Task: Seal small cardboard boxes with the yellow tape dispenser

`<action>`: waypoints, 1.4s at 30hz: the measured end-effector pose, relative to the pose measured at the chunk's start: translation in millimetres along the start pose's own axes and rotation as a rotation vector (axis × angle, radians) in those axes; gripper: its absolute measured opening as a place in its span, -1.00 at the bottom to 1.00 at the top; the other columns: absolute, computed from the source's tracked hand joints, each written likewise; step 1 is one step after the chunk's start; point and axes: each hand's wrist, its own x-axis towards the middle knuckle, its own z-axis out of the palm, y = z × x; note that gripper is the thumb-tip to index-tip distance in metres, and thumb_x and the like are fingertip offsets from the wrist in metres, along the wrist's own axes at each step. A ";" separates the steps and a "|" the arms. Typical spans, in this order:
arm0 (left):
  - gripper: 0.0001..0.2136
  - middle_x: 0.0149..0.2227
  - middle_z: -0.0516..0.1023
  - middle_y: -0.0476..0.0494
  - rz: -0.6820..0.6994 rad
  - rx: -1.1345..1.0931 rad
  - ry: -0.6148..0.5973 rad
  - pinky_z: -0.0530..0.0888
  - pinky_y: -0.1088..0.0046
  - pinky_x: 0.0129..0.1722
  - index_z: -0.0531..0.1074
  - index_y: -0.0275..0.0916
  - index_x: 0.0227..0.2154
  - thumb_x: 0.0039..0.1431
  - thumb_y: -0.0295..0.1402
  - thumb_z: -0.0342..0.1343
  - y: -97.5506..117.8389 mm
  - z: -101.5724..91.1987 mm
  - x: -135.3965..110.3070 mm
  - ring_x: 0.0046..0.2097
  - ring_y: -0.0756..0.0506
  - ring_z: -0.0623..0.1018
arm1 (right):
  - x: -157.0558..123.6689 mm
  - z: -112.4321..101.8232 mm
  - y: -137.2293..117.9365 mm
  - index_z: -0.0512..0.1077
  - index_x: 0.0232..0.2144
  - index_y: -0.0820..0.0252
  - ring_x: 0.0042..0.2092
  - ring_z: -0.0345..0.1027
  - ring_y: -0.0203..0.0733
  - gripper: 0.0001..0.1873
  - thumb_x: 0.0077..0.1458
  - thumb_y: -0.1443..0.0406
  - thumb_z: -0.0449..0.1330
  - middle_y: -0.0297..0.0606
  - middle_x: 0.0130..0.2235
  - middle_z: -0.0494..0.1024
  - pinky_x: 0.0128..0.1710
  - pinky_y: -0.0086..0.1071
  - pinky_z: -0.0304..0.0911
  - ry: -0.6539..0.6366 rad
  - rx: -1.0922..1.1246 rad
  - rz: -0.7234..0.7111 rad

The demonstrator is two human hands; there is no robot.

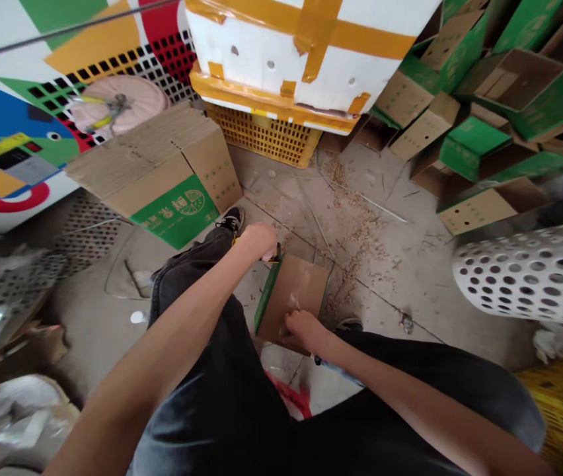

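Between my feet a small cardboard box (297,289) lies on the floor, its plain brown face up and a green side along its left edge. My left hand (260,240) is closed in a fist at the box's far left corner, around a small black-and-yellow tool (277,253). Most of that tool is hidden by the fingers, so its kind does not show. My right hand (304,330) rests at the near part of the brown face, fingers curled and pressed together. Shiny clear tape seems to run along the face near those fingers; what they pinch cannot be made out.
A larger green-and-brown carton (177,178) stands ahead to the left. White foam boxes (281,59) with orange tape sit on a yellow crate (266,135). Several open cartons (474,145) are piled at right, above a white perforated basket (534,274). Brown scraps (361,244) litter the floor.
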 end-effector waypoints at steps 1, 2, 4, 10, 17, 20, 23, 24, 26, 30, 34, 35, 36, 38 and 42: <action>-0.51 -0.18 0.67 -0.41 -0.003 0.030 -0.008 0.59 0.18 -0.05 0.62 -0.33 -0.11 -0.26 -0.52 0.36 0.9 1.0 1.3 -0.10 -0.35 0.64 | 0.5 -1.8 4.2 0.52 -0.12 0.36 -0.09 0.55 0.10 -0.55 0.10 0.09 0.34 0.09 -0.14 0.61 -0.12 -0.24 0.42 0.007 -0.004 -0.002; -0.50 -0.18 0.67 -0.41 -0.008 0.063 -0.016 0.59 0.20 -0.05 0.61 -0.33 -0.09 -0.24 -0.51 0.36 1.2 2.5 2.9 -0.09 -0.34 0.64 | 0.9 -3.7 8.2 0.53 -0.12 0.37 -0.09 0.55 0.11 -0.56 0.11 0.10 0.33 0.11 -0.13 0.61 -0.12 -0.24 0.42 0.014 -0.008 -0.001; -0.50 -0.17 0.66 -0.41 0.007 0.084 0.002 0.58 0.21 -0.03 0.60 -0.33 -0.07 -0.22 -0.49 0.36 0.3 6.2 7.1 -0.07 -0.35 0.64 | 1.5 -8.1 14.7 0.53 -0.11 0.38 -0.08 0.55 0.11 -0.58 0.13 0.12 0.32 0.12 -0.13 0.61 -0.12 -0.25 0.41 0.018 -0.013 -0.006; -0.47 -0.12 0.64 -0.49 0.044 0.085 0.035 0.56 0.14 0.01 0.58 -0.36 -0.05 -0.21 -0.43 0.39 -1.5 8.7 13.8 -0.01 -0.41 0.61 | 3.8 -25.4 18.8 0.58 -0.17 0.35 -0.08 0.55 0.07 -0.67 0.12 0.19 0.34 0.09 -0.14 0.63 -0.13 -0.30 0.39 -0.008 -0.012 -0.022; -0.47 -0.09 0.65 -0.41 -0.002 0.079 -0.031 0.60 0.20 -0.05 0.59 -0.30 -0.03 -0.19 -0.43 0.37 5.6 -2.8 0.0 -0.07 -0.34 0.64 | 10.8 -30.3 15.4 0.61 -0.20 0.35 -0.06 0.55 0.02 -0.73 0.10 0.24 0.35 0.08 -0.17 0.64 -0.09 -0.33 0.36 -0.053 -0.028 -0.057; -0.45 0.00 0.62 -0.43 -0.036 0.073 -0.051 0.60 0.22 -0.04 0.56 -0.31 0.01 -0.16 -0.40 0.37 7.0 -6.1 -7.1 -0.03 -0.33 0.63 | 15.2 -25.6 18.8 0.61 -0.21 0.32 -0.06 0.54 -0.03 -0.78 0.10 0.28 0.34 0.03 -0.18 0.65 -0.07 -0.36 0.35 -0.063 -0.023 -0.086; -0.51 -0.03 0.62 -0.45 -0.061 0.091 -0.090 0.60 0.23 -0.04 0.58 -0.36 -0.03 -0.12 -0.42 0.34 7.5 -9.3 -13.1 -0.04 -0.32 0.63 | 17.2 -24.7 24.1 0.61 -0.20 0.31 -0.03 0.53 -0.05 -0.81 0.13 0.33 0.30 0.01 -0.15 0.65 -0.05 -0.37 0.33 -0.058 -0.010 -0.101; -0.52 -0.04 0.63 -0.45 -0.063 0.097 -0.098 0.60 0.23 -0.04 0.59 -0.37 -0.04 -0.12 -0.43 0.33 7.4 -10.3 -14.7 -0.04 -0.32 0.63 | 16.9 -26.5 26.5 0.60 -0.20 0.30 -0.03 0.53 -0.06 -0.82 0.14 0.33 0.29 0.00 -0.15 0.65 -0.06 -0.38 0.33 -0.054 -0.004 -0.096; -0.52 -0.06 0.64 -0.45 -0.058 0.106 -0.093 0.59 0.26 -0.04 0.59 -0.34 -0.03 -0.12 -0.43 0.33 6.9 -12.1 -17.0 -0.04 -0.32 0.63 | 14.8 -34.0 33.6 0.59 -0.22 0.30 -0.06 0.54 -0.04 -0.83 0.16 0.32 0.26 0.00 -0.16 0.64 -0.09 -0.36 0.35 -0.034 0.004 -0.052; -0.51 -0.10 0.66 -0.40 -0.058 0.105 -0.079 0.58 0.33 -0.05 0.59 -0.27 -0.02 -0.12 -0.39 0.34 5.2 -13.5 -17.3 -0.03 -0.29 0.63 | 7.6 -56.6 62.1 0.47 -0.03 0.41 -0.01 0.50 0.13 -0.67 0.25 0.27 0.16 0.18 -0.07 0.56 -0.08 -0.19 0.36 0.101 -0.011 0.162; -0.49 -0.06 0.64 -0.44 -0.073 0.093 -0.086 0.59 0.26 -0.05 0.58 -0.31 -0.02 -0.14 -0.37 0.37 3.7 -11.0 -12.3 -0.04 -0.32 0.63 | 6.5 -62.8 97.9 0.22 0.19 0.45 0.21 0.27 0.21 -0.24 0.12 0.07 0.31 0.28 0.17 0.36 0.09 -0.10 0.28 0.322 0.035 0.332; -0.48 -0.06 0.64 -0.45 -0.075 0.089 -0.081 0.59 0.24 -0.04 0.59 -0.32 -0.03 -0.16 -0.38 0.38 3.4 -10.2 -10.9 -0.04 -0.33 0.63 | 7.7 -60.4 104.3 0.18 0.21 0.43 0.24 0.23 0.20 -0.15 0.07 0.03 0.35 0.26 0.20 0.33 0.13 -0.12 0.25 0.337 0.077 0.329; -0.49 -0.06 0.64 -0.45 -0.075 0.085 -0.073 0.59 0.24 -0.04 0.59 -0.32 -0.04 -0.17 -0.39 0.38 3.2 -9.4 -9.9 -0.03 -0.34 0.63 | 9.3 -56.9 108.9 0.17 0.22 0.42 0.24 0.22 0.17 -0.09 0.02 0.00 0.38 0.24 0.21 0.32 0.15 -0.14 0.23 0.325 0.122 0.311; -0.51 -0.07 0.64 -0.45 -0.074 0.081 -0.068 0.59 0.23 -0.03 0.61 -0.31 -0.06 -0.17 -0.41 0.38 3.2 -8.9 -9.5 -0.03 -0.34 0.63 | 13.0 -49.5 112.8 0.17 0.20 0.45 0.21 0.27 0.15 -0.07 -0.02 0.00 0.40 0.23 0.17 0.37 0.13 -0.17 0.23 0.257 0.191 0.281; -0.55 -0.03 0.62 -0.47 -0.069 0.084 -0.090 0.59 0.21 -0.04 0.59 -0.38 -0.06 -0.09 -0.37 0.34 5.0 -11.5 -14.8 -0.01 -0.34 0.63 | 17.3 -42.8 108.0 0.17 0.18 0.51 0.06 0.41 0.14 0.00 -0.11 0.01 0.45 0.21 0.06 0.47 -0.01 -0.24 0.30 0.165 0.226 0.276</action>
